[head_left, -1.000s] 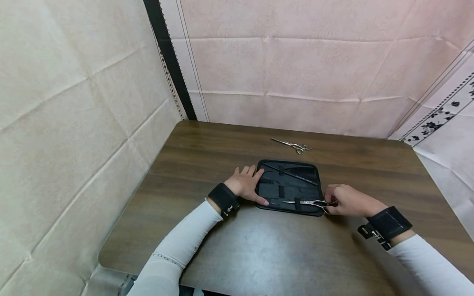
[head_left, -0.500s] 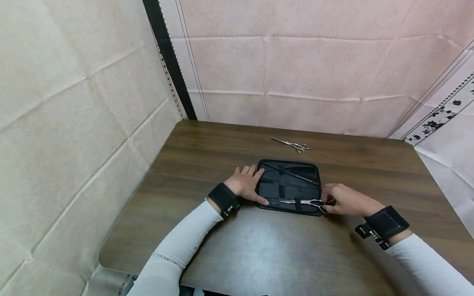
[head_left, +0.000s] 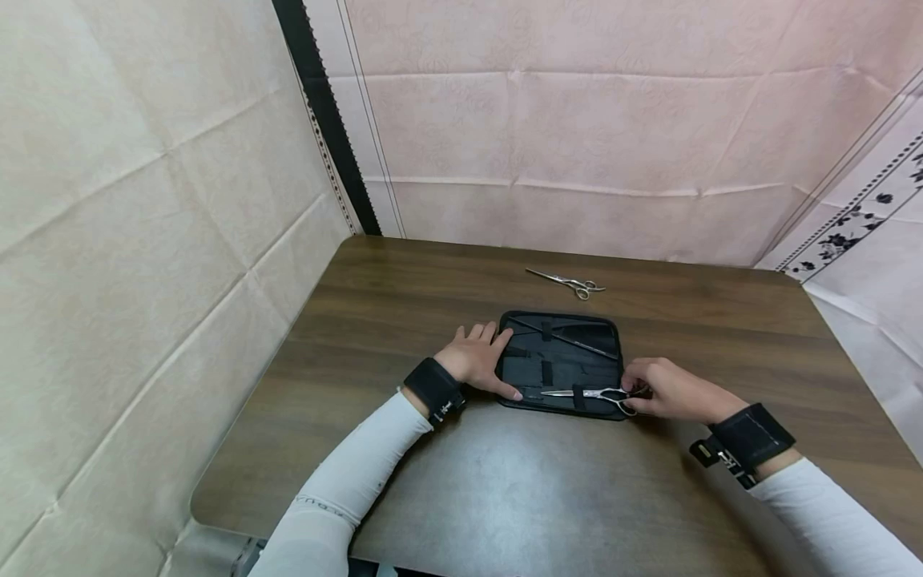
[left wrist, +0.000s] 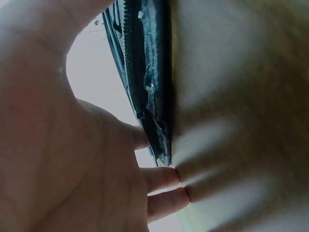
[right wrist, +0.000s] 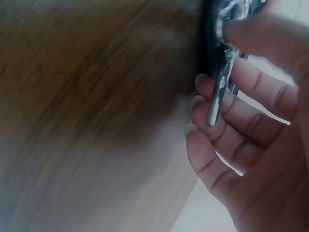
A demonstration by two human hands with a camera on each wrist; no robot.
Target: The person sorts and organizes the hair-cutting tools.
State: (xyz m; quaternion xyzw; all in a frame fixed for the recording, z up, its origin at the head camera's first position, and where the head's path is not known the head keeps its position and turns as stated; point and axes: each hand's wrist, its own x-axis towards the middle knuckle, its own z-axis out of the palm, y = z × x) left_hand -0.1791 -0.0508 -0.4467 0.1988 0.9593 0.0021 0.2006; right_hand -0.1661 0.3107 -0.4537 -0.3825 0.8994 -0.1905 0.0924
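An unfolded black zip case point(head_left: 522, 370) lies on the wooden table. My left hand point(head_left: 477, 361) rests on its left edge, fingers spread and thumb on the near corner; in the left wrist view the case's zipper edge point(left wrist: 137, 63) runs past the palm. Silver scissors point(head_left: 594, 393) lie along the near side of the case, blades under a black elastic loop point(head_left: 578, 397). My right hand point(head_left: 667, 389) grips their handles at the case's right edge. The right wrist view shows thumb and fingers around the handle rings, with the finger rest point(right wrist: 217, 99) sticking out.
Another pair of silver scissors point(head_left: 573, 283) lies on the table point(head_left: 404, 280) beyond the case. A thin dark tool point(head_left: 570, 340) sits diagonally under a loop at the far side of the case. Light cloth point(head_left: 577, 136) hangs behind the table and to its left.
My right hand has moved slightly left, pushing the scissors further along the case through the loop. The left hand stays in place on the case.
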